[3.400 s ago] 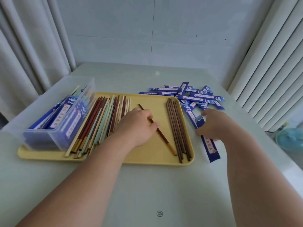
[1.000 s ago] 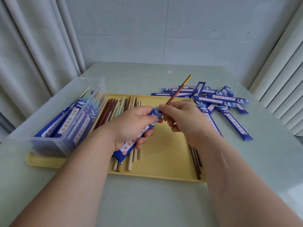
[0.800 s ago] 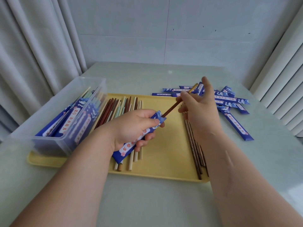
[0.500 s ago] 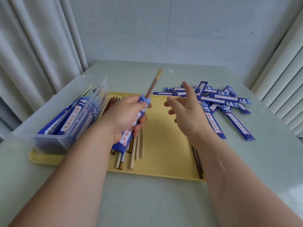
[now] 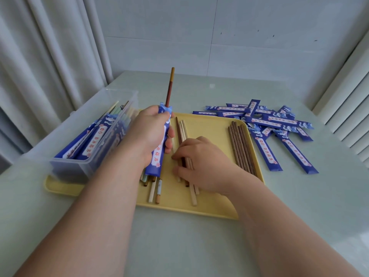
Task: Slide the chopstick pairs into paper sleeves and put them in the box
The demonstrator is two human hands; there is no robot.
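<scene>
Gripping a blue paper sleeve (image 5: 156, 158), one reddish chopstick (image 5: 169, 90) protruding, the left hand (image 5: 148, 132) hovers; the right hand (image 5: 201, 162) pinches a dark chopstick (image 5: 178, 128) on the tray (image 5: 211, 124). Colours should match.

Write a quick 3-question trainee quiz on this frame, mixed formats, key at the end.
1. True or false: the left hand holds a blue paper sleeve with one chopstick sticking out of its top.
2. The right hand is on: A) loose chopsticks in the yellow tray; B) a stack of plates; C) a roll of tape.
3. Fill in: the pile of empty sleeves lies on the table to the tray's ___ side.

Key: 1 true; 2 A; 3 right.
</scene>
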